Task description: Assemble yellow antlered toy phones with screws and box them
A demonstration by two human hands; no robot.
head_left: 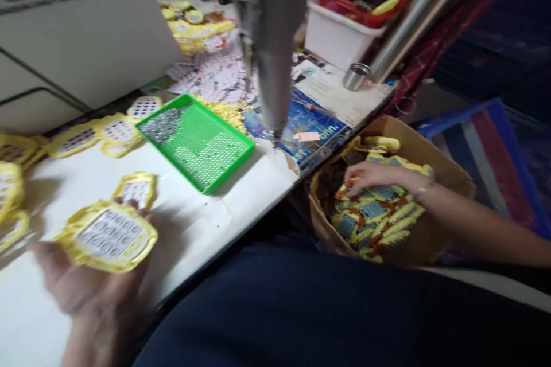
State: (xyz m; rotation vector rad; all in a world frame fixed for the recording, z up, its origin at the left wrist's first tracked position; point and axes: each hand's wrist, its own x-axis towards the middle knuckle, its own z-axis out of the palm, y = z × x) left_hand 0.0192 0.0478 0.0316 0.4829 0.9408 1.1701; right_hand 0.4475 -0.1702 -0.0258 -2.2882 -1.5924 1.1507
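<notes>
On the left, my left hand point(88, 281) grips a yellow plastic toy shell point(109, 235) whose face carries a grid of white, printed round keys. Just behind it, a second yellow shell point(136, 188) lies on the white table. My right hand point(370, 176) reaches down into a brown cardboard box point(447, 183), its fingers curled among yellow pieces point(400, 223) with grey-blue and orange-brown parts. What its fingertips pinch, if anything, is too blurred to make out.
A green tray point(206, 152) holds small metal screws point(161, 126). A grey upright tool point(275, 57) hangs over the table edge. More yellow shells point(77, 140) lie at the left. Behind are a white bin point(333, 34), a red basket point(361, 11) and a steel bottle point(417, 17).
</notes>
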